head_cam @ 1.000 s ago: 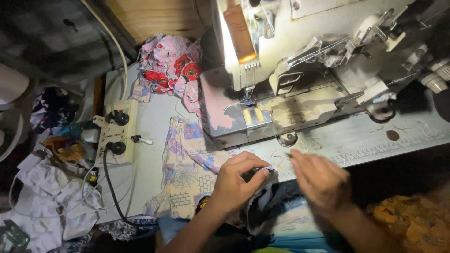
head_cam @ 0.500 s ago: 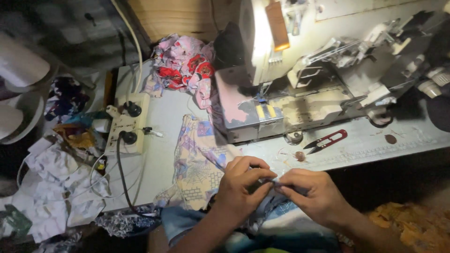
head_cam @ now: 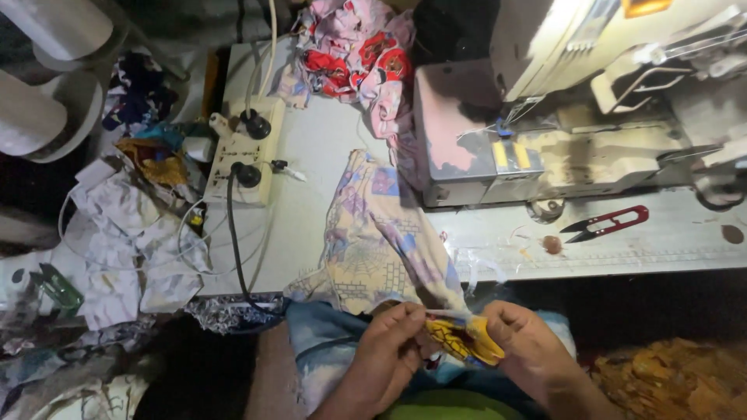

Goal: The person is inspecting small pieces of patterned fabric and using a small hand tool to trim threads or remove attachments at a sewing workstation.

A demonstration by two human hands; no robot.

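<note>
Thread snips [head_cam: 605,224] lie on table [head_cam: 327,155], right of cloth [head_cam: 373,233].

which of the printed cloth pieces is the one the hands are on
The small yellow piece, pinched between the left hand and right hand below the table edge. The pale patterned cloth and the red-and-pink heap lie untouched on the table.

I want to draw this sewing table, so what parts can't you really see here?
- Head view: the sewing machine is cut off by the top and right edges.
- The yellow fabric piece is partly covered by the left hand and right hand.
- The thread cones run off the left edge.
- Below the table edge, all is dark.
</note>
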